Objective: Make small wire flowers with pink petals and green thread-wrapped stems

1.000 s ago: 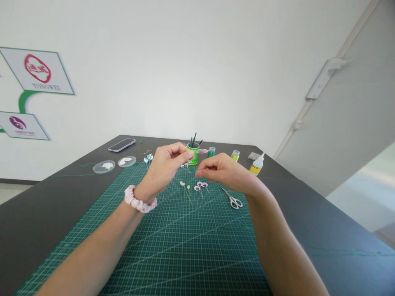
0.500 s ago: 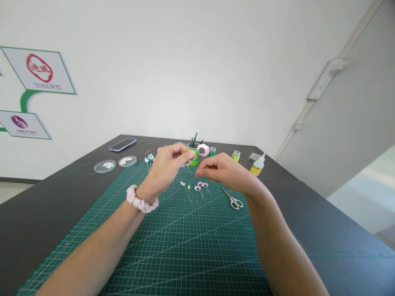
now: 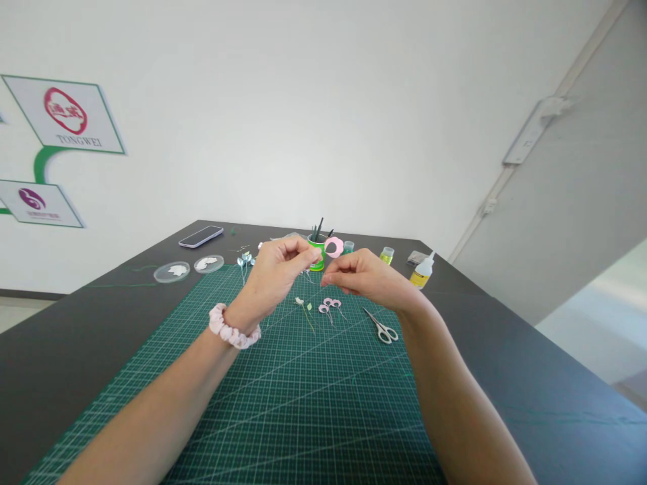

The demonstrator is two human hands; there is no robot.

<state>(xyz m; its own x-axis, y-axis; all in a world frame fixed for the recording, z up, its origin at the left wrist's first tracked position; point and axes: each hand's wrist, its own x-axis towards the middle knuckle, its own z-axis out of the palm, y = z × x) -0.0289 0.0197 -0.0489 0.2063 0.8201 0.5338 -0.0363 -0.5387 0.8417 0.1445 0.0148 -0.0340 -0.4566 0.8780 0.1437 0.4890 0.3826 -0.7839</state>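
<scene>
My left hand (image 3: 286, 269), with a pale scrunchie (image 3: 233, 328) at the wrist, is closed in a pinch. At its fingertips is a pink scalloped petal (image 3: 338, 246) with an open middle. Just below and to the right, my right hand (image 3: 361, 275) is also pinched; what it grips, perhaps thin wire, is too fine to make out. Beneath the hands, several small pink petals on wire stems (image 3: 324, 308) lie on the green cutting mat (image 3: 303, 404). A white bud on a green stem (image 3: 306, 314) lies to their left, and white-handled scissors (image 3: 383, 329) to their right.
Behind the hands stands a green can (image 3: 317, 259) of dark tools. A glue bottle (image 3: 422, 272) and a yellow-green jar (image 3: 387, 255) are at right. Two clear dishes (image 3: 172, 272) with white pieces, silvery-blue flowers (image 3: 246, 259) and a phone (image 3: 201, 236) are at left.
The pink petal has turned slightly and its opening shows more fully. My right hand has shifted up a little; my left hand keeps its pinch almost in place.
</scene>
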